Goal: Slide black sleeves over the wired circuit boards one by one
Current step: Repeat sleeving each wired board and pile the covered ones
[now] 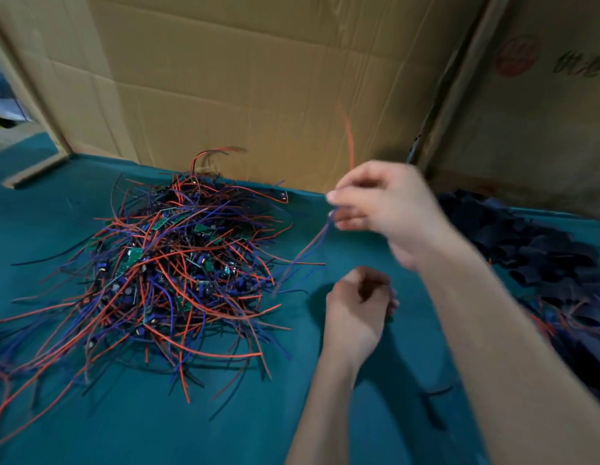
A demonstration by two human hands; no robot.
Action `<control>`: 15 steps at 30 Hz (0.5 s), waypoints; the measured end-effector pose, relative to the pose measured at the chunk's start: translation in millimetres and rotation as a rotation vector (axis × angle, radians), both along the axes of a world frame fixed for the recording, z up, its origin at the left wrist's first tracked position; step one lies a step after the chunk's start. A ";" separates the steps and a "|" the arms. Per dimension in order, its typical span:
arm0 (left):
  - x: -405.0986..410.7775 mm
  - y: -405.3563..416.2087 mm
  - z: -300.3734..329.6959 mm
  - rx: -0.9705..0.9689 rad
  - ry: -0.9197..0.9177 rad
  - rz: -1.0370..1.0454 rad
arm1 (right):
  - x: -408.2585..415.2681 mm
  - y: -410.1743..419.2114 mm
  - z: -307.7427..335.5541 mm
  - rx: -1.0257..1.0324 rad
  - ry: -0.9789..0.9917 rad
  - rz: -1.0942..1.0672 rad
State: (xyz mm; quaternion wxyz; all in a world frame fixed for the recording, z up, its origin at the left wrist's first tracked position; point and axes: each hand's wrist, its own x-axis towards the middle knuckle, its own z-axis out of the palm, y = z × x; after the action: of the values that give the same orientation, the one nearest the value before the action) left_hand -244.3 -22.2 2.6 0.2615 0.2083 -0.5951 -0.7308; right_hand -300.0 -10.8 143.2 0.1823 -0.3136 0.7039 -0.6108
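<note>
The right hand [389, 209] pinched wires [312, 243] above bare bench [224, 424]; the left hand [359, 307] curled, contents unclear, between the board pile [171, 263] and sleeves [540, 256].

Bare green cloth [150, 427] lies open between wire pile [171, 263] and sleeve heap [540, 256].

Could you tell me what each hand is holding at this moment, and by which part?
The right hand pinches red and blue wires near their upper stretch. The left hand is curled round something dark; motion blur hides what it is.
</note>
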 end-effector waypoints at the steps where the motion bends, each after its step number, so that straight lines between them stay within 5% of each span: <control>1: -1.6 0.8 0.7 -0.023 -0.006 0.011 | -6.7 13.4 12.8 -0.092 -0.086 0.001; 5: 1.7 0.1 9.9 0.149 0.049 0.020 | -29.6 66.1 40.9 -0.173 -0.075 -0.006; 11: 8.4 -4.6 20.2 0.314 0.078 -0.107 | -7.7 81.3 -17.3 0.669 0.670 0.018; 15: 11.7 -2.3 15.3 0.127 0.061 -0.111 | 5.7 87.8 -32.4 0.748 0.615 0.163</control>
State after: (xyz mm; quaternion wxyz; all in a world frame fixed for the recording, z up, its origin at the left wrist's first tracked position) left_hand -232.6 -24.5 17.9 0.2249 0.1685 -0.5499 -0.7865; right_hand -294.3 77.0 110.8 0.1132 -0.4466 0.8693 -0.1790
